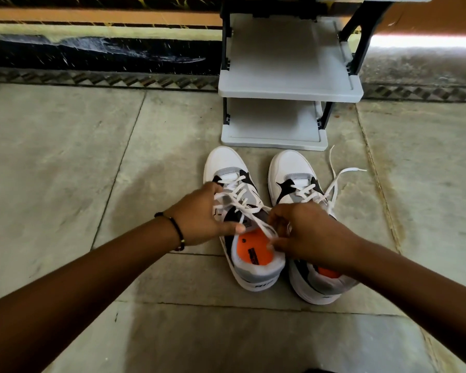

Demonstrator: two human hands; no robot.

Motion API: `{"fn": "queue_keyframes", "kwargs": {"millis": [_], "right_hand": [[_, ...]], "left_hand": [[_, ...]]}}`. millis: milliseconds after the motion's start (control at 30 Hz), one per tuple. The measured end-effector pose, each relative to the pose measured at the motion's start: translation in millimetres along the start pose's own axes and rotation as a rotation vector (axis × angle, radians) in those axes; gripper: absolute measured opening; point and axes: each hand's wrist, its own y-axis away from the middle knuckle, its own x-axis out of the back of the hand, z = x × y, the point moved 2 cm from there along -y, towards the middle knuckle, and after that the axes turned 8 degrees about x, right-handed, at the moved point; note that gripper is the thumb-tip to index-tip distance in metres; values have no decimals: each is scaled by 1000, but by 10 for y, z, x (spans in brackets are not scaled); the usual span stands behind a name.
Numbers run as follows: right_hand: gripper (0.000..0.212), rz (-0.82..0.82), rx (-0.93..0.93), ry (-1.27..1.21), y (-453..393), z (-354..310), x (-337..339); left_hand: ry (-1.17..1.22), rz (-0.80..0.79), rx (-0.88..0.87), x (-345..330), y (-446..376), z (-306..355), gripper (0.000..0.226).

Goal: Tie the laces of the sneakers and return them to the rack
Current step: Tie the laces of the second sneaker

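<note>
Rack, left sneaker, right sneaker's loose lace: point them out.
Rack [289, 90]: head view, middle shelf's front edge.
Left sneaker [224, 160]: head view, white toe cap.
Right sneaker's loose lace [348, 171]: head view, free end on floor.

Both forearms are bare to the edge of the frame; no sleeve is visible on either arm. The left hand [199, 214] and right hand [307, 232] carry no gloves, and no rings can be made out, though most fingers are partly hidden. The left wrist bears a thin bracelet [176, 230] of small dark beads strung on a cord. It circles the wrist once. One or two beads near its lower end appear lighter or coloured, possibly reddish; motion blur prevents confirmation. The right wrist is bare: no band or watch.
</note>
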Motion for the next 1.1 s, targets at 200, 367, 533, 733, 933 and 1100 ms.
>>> {"fn": "queue_keyframes", "kwargs": {"millis": [200, 367, 533, 733, 933, 1100], "right_hand": [[29, 32, -1, -164, 48, -78, -265], [36, 15, 24, -167, 107, -75, -123], [15, 263, -128, -20, 221, 166, 390], [27, 5, -378, 137, 433, 557, 398], [31, 134, -246, 183, 425, 508, 223], [34, 254, -204, 32, 424, 532, 141]], "left_hand": [[1, 101, -16, -39, 25, -59, 85], [-114, 103, -91, -89, 85, -23, 76], [-303, 67, -131, 27, 93, 28, 67], [-634, 118, -281, 127, 64, 320, 49], [-416, -68, -379, -324, -132, 880, 26], [-48, -155, -197, -623, -250, 1020, 30]]}}
